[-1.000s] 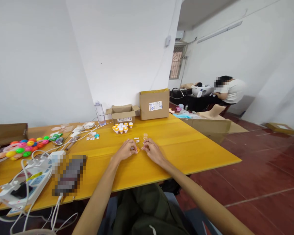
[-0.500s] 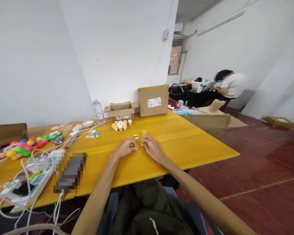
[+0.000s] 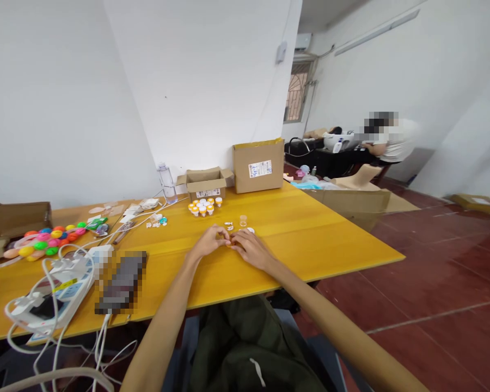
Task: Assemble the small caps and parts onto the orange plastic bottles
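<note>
My left hand is closed in a pinch on a small orange piece above the table. My right hand meets it from the other side, its fingertips closed on the same piece. Fingers hide most of that piece, so its full shape does not show. Just beyond my right hand lies a flat white disc, with a small clear cup behind it. Tiny white parts sit beyond the gap between my hands. Further back stands a cluster of white pieces with orange rims.
An open cardboard box, a closed carton and a clear bottle stand along the wall. At left are colourful balls, a power strip with cables, and a phone. A person sits in the background.
My right hand has moved left to meet my left hand at the orange piece. The white disc now shows beyond my right hand. The view has shifted slightly.
</note>
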Motion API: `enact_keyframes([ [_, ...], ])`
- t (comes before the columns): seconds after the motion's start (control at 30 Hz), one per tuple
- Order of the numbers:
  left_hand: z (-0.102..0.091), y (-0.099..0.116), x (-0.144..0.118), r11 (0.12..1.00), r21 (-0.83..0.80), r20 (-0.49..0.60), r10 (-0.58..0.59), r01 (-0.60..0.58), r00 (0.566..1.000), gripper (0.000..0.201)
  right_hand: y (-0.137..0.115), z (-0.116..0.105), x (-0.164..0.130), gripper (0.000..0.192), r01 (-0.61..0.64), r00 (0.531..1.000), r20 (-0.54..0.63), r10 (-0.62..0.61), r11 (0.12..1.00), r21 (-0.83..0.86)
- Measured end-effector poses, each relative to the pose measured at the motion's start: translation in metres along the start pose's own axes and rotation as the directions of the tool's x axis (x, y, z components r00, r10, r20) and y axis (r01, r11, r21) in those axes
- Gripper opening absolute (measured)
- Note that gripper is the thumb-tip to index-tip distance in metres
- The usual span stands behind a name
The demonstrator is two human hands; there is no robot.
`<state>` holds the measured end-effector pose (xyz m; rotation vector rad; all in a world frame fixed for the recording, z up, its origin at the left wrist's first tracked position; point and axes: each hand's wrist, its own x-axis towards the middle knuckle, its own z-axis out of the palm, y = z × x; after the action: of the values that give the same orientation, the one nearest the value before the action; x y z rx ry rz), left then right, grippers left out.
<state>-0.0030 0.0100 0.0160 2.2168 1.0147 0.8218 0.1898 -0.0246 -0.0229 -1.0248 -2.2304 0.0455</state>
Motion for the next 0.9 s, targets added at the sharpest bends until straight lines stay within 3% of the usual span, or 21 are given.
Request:
enact_keyframes([
  [0.23,-0.007,-0.022,0.005,0.993,-0.093,-0.237,-0.087,0.066,0.968,0.009,-0.004,-0.002,-0.001,0.008,-0.003,1.000,-0.005,0.003,1.000,-0.021],
  [0.5,0.001,-0.038,0.007,0.981,-0.142,-0.220,-0.161,0.132,0.962,0.009,-0.003,-0.001,-0.003,0.011,0.033,0.999,-0.009,-0.033,0.999,-0.036],
  [0.9,0.000,-0.034,0.006,0.992,-0.029,-0.239,-0.128,0.124,0.963,0.007,-0.004,0.001,-0.004,0.008,0.015,1.000,-0.022,-0.016,0.999,-0.044],
])
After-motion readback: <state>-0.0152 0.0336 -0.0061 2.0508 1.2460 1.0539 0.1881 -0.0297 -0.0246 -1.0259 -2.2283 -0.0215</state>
